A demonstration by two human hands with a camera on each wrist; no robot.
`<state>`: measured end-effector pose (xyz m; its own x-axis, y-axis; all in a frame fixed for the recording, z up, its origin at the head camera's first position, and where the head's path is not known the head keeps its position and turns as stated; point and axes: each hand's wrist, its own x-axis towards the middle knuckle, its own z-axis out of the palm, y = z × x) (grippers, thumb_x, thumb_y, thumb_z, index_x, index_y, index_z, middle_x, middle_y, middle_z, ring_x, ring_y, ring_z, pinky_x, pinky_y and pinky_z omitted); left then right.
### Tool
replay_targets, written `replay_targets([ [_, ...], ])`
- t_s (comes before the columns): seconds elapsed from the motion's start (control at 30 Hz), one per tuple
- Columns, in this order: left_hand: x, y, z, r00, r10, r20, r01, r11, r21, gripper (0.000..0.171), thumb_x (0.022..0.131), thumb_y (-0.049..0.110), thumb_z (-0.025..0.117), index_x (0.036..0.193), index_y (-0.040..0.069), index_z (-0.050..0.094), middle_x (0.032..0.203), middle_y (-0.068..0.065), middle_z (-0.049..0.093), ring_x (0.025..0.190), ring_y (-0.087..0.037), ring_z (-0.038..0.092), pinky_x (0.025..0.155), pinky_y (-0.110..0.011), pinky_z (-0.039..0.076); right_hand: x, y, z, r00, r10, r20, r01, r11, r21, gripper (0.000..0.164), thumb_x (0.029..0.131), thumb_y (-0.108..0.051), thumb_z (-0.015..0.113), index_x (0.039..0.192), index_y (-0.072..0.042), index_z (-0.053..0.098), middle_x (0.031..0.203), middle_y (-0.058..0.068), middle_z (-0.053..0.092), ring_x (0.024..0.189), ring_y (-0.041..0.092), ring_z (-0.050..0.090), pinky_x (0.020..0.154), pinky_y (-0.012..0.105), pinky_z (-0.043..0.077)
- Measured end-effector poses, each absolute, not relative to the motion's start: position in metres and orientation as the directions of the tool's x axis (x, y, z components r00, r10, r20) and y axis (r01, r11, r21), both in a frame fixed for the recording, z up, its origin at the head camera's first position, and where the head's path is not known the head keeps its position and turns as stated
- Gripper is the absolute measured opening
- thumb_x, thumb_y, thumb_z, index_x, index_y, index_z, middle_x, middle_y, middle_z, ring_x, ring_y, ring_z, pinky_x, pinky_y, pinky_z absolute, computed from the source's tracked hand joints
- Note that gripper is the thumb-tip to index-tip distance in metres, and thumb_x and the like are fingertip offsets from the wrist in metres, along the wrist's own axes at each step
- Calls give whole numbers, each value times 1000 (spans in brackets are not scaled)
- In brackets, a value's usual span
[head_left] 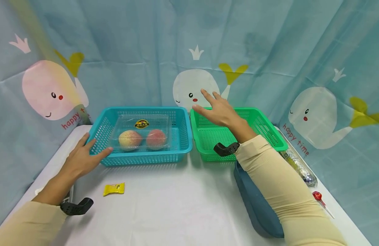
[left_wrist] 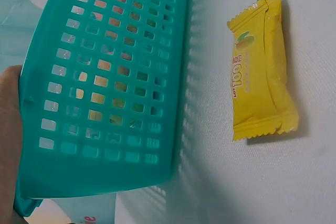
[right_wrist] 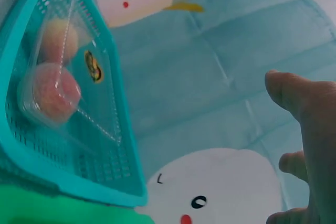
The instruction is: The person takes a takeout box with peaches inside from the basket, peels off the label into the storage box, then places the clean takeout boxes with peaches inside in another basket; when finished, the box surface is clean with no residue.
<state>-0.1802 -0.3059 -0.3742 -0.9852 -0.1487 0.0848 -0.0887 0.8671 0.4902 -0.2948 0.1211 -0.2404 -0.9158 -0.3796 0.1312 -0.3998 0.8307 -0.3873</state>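
My left hand (head_left: 80,160), fingers spread, touches the front left corner of a blue plastic basket (head_left: 146,157), its thumb over the front rim. Inside this basket lies a clear plastic box (head_left: 160,120) with a round label and two peaches (head_left: 130,140). Above the left part of a green basket (head_left: 215,158), my right hand (head_left: 220,111) is held in the air with spread fingers and nothing in it. A small yellow wrapped candy (left_wrist: 260,72) lies on the table in front of the blue basket, near the left wrist.
A dark blue container (head_left: 258,205) stands at the right, partly hidden under the right sleeve. Beyond it lie a shiny clear packet (head_left: 301,167) and a red lollipop (head_left: 317,196) near the table's right edge. A curtain (head_left: 131,78) with printed whales hangs behind the baskets.
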Motion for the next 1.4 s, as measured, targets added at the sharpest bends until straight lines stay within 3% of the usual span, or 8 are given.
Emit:
replay_targets([
  [0.33, -181, -306, -376, -986, -151, 69, -98, 866, 490, 100, 90, 65, 47, 147, -11, 17, 155, -27, -6, 131, -61, 10, 88, -79, 23, -304, 88, -257, -908, -394, 140, -394, 694, -603, 77, 89, -62, 51, 154, -31, 23, 152, 5, 30, 138, 28, 28, 105, 53, 32],
  [0.53, -182, -306, -376, -986, -150, 71, -97, 869, 486, 100, 90, 66, 47, 146, -11, 17, 155, -28, -5, 131, -61, 11, 89, -79, 22, -305, 61, -267, -925, -366, 102, -329, 638, -696, 73, 89, -61, 54, 152, -37, 27, 156, -4, 24, 140, 26, 24, 105, 54, 31],
  [0.77, -182, -306, -375, -986, -145, 79, -90, 872, 480, 100, 90, 66, 46, 146, -12, 19, 155, -28, -4, 131, -61, 12, 89, -78, 22, -306, 30, -282, -923, -371, 99, -318, 594, -739, 73, 90, -54, 59, 152, -30, 31, 156, -2, 27, 139, 26, 29, 104, 52, 34],
  [1.07, -182, -308, -374, -986, -140, 89, -82, 877, 474, 99, 90, 66, 46, 146, -11, 19, 155, -28, -4, 130, -61, 13, 89, -78, 23, -306, 7, -299, -926, -372, 57, -290, 608, -739, 71, 91, -52, 59, 151, -27, 32, 154, 1, 31, 137, 28, 32, 103, 50, 36],
  [1.4, -179, -308, -374, -986, -152, 73, -96, 862, 497, 101, 90, 67, 46, 147, -10, 16, 156, -26, -7, 130, -62, 11, 88, -78, 23, -309, -11, -328, -946, -319, -57, -157, 604, -782, 71, 90, -48, 63, 151, -25, 34, 154, 4, 31, 134, 30, 36, 99, 53, 40],
])
